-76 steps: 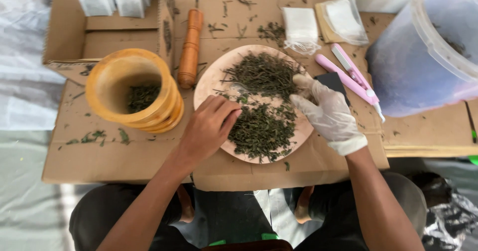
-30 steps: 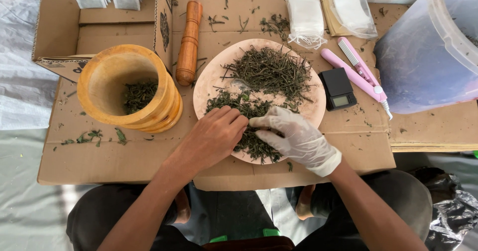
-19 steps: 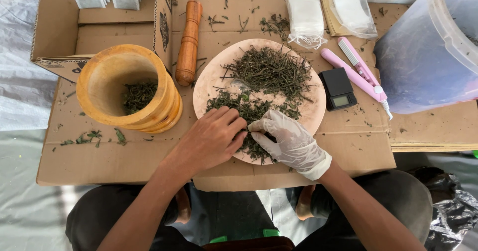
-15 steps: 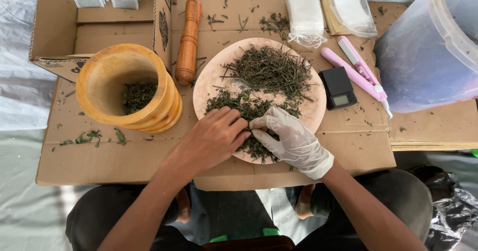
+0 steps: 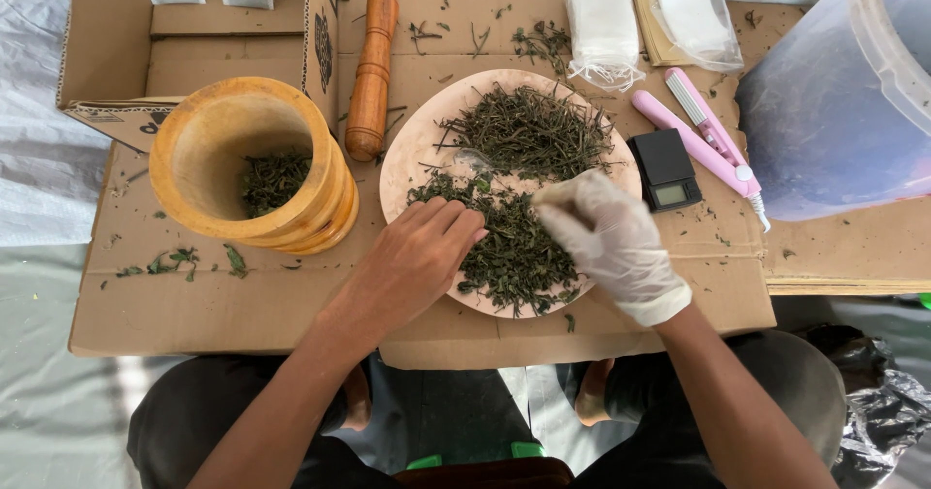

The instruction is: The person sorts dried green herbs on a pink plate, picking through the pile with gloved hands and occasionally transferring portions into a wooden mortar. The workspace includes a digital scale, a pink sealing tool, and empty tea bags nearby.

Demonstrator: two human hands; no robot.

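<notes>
A round wooden plate [image 5: 407, 159] lies on cardboard in front of me with two heaps of dried green herbs, one at the far side [image 5: 529, 135] and one near me [image 5: 514, 261]. My bare left hand [image 5: 417, 261] rests on the left edge of the near heap, fingers together and curled onto the leaves. My right hand [image 5: 611, 242], in a white glove, hovers just above the right side of the near heap. Its fingertips are pinched together, apparently on a few leaves.
A wooden mortar [image 5: 194, 198] with some herbs inside stands left of the plate, a wooden pestle [image 5: 369, 72] lies behind it. A small black scale [image 5: 667, 169], a pink sealer tool [image 5: 698, 130], white sachets [image 5: 601, 24] and a large translucent bucket [image 5: 844, 111] sit to the right.
My gloved right hand has lifted off the near heap and moved slightly right and up, fingers pinched. My left hand has stayed on the heap's left side.
</notes>
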